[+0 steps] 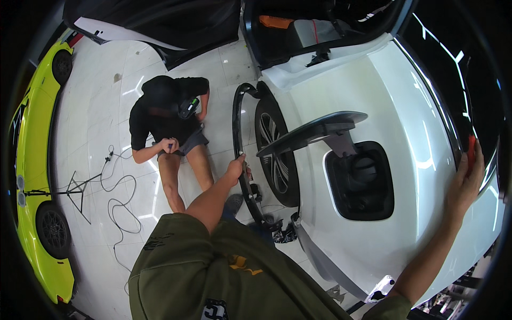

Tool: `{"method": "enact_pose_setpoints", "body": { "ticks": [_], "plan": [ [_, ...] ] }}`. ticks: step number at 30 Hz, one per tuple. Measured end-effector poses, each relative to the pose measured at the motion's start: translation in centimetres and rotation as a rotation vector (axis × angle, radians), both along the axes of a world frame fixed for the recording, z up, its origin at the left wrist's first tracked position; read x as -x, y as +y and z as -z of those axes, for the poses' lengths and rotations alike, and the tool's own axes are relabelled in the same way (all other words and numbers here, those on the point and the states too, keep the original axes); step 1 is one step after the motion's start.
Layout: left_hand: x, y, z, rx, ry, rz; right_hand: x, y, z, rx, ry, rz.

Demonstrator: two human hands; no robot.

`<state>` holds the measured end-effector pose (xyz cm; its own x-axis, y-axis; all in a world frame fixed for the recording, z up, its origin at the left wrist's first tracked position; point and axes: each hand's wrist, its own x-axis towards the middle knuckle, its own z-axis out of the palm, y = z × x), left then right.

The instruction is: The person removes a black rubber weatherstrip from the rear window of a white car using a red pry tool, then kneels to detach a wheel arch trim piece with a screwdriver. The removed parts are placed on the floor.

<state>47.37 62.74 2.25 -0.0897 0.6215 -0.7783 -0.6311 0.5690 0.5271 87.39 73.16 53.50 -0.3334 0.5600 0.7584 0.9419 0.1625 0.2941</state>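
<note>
My left hand is closed round a long, curved black wheel-arch trim, which stands away from the white car body beside its wheel. At the far right, my right hand is closed on a red-handled tool. That hand lies at the edge of the dark rear glass; the tool's tip is hard to make out there. Between my arms, the fuel or charge flap stands open above a dark recess in the white panel.
A person in black sits on the tiled floor at left, close to the trim. Beyond are a black tripod stand, a loose cable and a yellow-green car. An open car door hangs at the top.
</note>
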Motion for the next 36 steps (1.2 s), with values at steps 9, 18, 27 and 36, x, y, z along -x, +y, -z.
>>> {"method": "enact_pose_setpoints", "body": {
  "ticks": [9,18,27,36],
  "plan": [
    [5.8,0.7,1.9,-0.021,0.017,-0.086,-0.1,-0.4,0.3,0.046,0.170,0.063],
    [1.6,5.3,-5.2,-0.131,0.209,0.085,0.2,0.3,0.7,0.024,0.109,0.050],
    [-3.4,7.8,-4.1,-0.266,0.255,0.187,1.1,0.2,0.4,0.032,0.043,0.053],
    [-8.8,10.2,-7.1,-0.325,0.246,0.252,1.1,-0.6,0.5,0.098,0.047,0.211]
  ]
}}
